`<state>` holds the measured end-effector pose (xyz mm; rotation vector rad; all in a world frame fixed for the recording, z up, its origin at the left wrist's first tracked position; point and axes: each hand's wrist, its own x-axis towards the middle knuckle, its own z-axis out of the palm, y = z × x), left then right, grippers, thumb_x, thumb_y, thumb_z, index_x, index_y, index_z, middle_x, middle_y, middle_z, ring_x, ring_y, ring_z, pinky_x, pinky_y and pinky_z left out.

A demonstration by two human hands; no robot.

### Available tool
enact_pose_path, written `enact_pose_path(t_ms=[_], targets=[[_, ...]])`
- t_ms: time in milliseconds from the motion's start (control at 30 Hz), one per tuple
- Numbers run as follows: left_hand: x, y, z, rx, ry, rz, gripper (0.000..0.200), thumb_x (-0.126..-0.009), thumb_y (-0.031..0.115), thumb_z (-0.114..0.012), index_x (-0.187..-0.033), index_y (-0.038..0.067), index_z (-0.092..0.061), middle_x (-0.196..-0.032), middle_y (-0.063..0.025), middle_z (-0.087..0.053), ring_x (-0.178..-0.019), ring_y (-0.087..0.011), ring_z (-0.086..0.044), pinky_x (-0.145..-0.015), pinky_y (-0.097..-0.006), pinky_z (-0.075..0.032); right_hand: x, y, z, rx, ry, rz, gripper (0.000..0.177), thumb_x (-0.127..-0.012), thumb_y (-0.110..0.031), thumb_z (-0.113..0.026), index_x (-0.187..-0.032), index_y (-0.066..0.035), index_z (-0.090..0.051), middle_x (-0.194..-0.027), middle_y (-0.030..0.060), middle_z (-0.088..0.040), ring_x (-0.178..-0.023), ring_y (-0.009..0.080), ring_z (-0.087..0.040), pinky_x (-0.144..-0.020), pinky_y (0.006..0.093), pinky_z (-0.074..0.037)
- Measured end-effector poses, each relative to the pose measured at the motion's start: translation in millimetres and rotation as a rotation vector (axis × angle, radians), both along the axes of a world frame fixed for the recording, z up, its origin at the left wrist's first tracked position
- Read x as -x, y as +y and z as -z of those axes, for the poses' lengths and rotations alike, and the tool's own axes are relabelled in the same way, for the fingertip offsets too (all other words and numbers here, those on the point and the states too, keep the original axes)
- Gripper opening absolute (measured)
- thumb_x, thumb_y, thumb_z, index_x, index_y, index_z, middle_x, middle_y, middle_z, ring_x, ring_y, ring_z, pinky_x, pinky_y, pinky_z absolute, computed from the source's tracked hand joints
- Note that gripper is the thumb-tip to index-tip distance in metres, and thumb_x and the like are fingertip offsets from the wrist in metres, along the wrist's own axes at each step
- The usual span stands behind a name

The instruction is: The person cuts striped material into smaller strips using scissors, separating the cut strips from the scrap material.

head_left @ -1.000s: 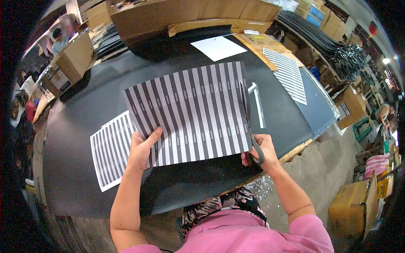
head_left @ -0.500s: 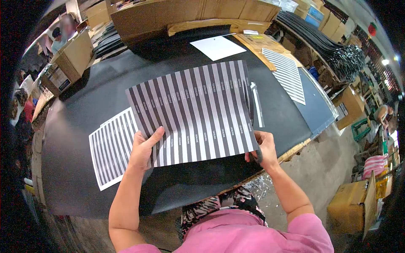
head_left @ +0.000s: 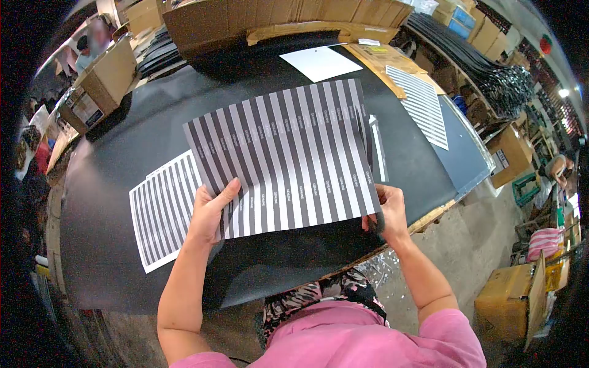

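Observation:
My left hand [head_left: 211,208] grips the lower left edge of a striped black-and-white sheet [head_left: 285,159], thumb on top and fingers underneath. The sheet is raised and tilted over the table, with small lettering along its stripes. At its lower right corner my right hand [head_left: 391,211] is closed around dark-handled scissors [head_left: 378,224]; their blades are hidden by the sheet. A narrow strip [head_left: 378,150] shows just past the sheet's right edge. Another striped sheet [head_left: 159,211] lies to the left, partly under the raised one.
The black-topped table [head_left: 104,245] carries a white sheet [head_left: 320,63] and a striped sheet [head_left: 423,107] on cardboard [head_left: 383,61] at the back. Cardboard boxes [head_left: 98,86] line the far side. Paper scraps [head_left: 380,270] litter the floor. Other people are in the background.
The striped sheet has shifted slightly up and right, its right edge lifting a little. My right hand with the scissors has moved slightly right and up; the left hand keeps its hold.

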<state>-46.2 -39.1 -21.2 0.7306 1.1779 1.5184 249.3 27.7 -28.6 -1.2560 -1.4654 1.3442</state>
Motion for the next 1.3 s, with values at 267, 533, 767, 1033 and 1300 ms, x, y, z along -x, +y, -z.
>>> enact_pose_path(t_ms=[267,533,767,1033,1300], targets=[[1.6,1.2,4.1,0.014,0.027,-0.014,0.025,-0.082,0.017,-0.066,-0.098,-0.001,-0.059,-0.087,-0.0118,-0.065,-0.069,-0.0129,-0.065,-0.059,-0.0243,-0.055,1.2,0.4,0.5,0.026,0.045,-0.001,0.016,-0.073,-0.009,-0.066,-0.07,0.005,-0.058,-0.052,0.0045,-0.054,-0.04,0.0103,-0.051,-0.037,0.0243,-0.039],[2.3,2.3,4.3,-0.002,-0.01,0.006,0.025,-0.082,0.017,-0.067,-0.097,-0.001,-0.06,-0.085,-0.0122,-0.065,-0.066,-0.0131,-0.065,-0.055,-0.0242,-0.055,2.5,1.8,0.9,0.029,0.045,-0.013,0.017,-0.074,-0.01,-0.066,-0.07,0.005,-0.058,-0.051,0.0039,-0.053,-0.039,0.0106,-0.05,-0.035,0.0247,-0.038],[2.0,2.0,4.7,0.007,-0.01,0.001,0.026,-0.082,0.017,-0.067,-0.098,-0.001,-0.059,-0.087,-0.0121,-0.065,-0.067,-0.0124,-0.065,-0.057,-0.0235,-0.055,4.5,1.6,-5.1,0.038,0.038,0.003,0.019,-0.075,-0.011,-0.066,-0.067,0.004,-0.058,-0.05,0.0035,-0.052,-0.038,0.0102,-0.049,-0.034,0.0245,-0.038],[2.4,2.2,6.2,-0.007,-0.007,-0.006,0.026,-0.081,0.017,-0.067,-0.099,-0.002,-0.06,-0.088,-0.0113,-0.065,-0.068,-0.0119,-0.064,-0.058,-0.023,-0.054,2.8,3.8,-0.3,0.032,0.033,0.021,0.019,-0.075,-0.01,-0.066,-0.066,0.004,-0.058,-0.05,0.0037,-0.053,-0.038,0.0099,-0.049,-0.034,0.0246,-0.037],[0.4,-0.6,2.8,-0.016,0.133,0.025,0.027,-0.081,0.017,-0.068,-0.099,-0.001,-0.061,-0.09,-0.011,-0.066,-0.073,-0.0116,-0.063,-0.066,-0.0231,-0.052,-1.6,14.5,13.3,-0.132,-0.018,0.012,0.02,-0.074,-0.014,-0.069,-0.073,0.005,-0.063,-0.062,0.0034,-0.06,-0.054,0.0062,-0.054,-0.049,0.0221,-0.043]])
